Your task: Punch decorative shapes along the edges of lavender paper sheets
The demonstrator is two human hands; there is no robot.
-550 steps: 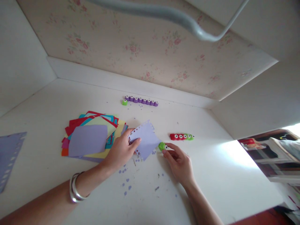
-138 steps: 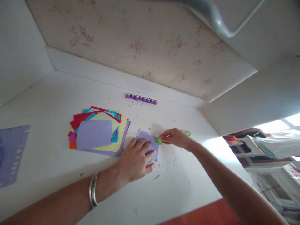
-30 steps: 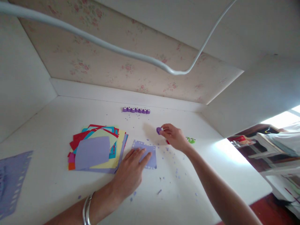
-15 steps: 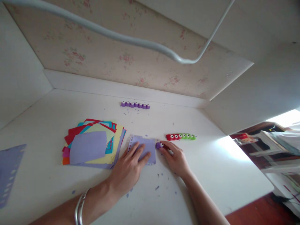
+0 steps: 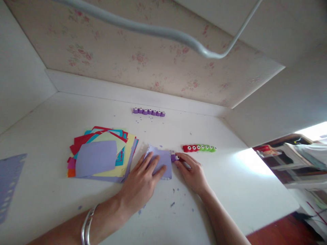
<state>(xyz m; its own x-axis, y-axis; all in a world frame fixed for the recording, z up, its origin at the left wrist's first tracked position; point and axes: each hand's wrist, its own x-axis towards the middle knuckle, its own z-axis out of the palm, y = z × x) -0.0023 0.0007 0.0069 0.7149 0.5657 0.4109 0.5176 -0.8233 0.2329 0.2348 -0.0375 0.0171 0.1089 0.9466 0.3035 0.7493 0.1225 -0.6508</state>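
A small purple sheet of paper [image 5: 165,159] lies on the white table, with punched holes along its edges. My left hand [image 5: 143,178] rests on it, fingers spread and pressing it down. At the paper's right edge, my right hand [image 5: 191,172] pinches a small purple craft punch [image 5: 174,157] between thumb and fingers. The punch touches or overlaps that edge; whether the paper sits inside its slot I cannot tell. Tiny purple paper bits [image 5: 172,204] are scattered below the sheet.
A stack of coloured paper [image 5: 97,160] lies left of my hands. Purple punches [image 5: 150,112] stand in a row at the back; red and green punches [image 5: 199,148] line up to the right. Another punched purple sheet [image 5: 11,183] is at far left. A white bar [image 5: 163,32] crosses overhead.
The purple sheet's left side has lifted or curled slightly under my left fingers. The punch in my right hand now meets the paper's right edge more closely. The whole view has shifted a little.
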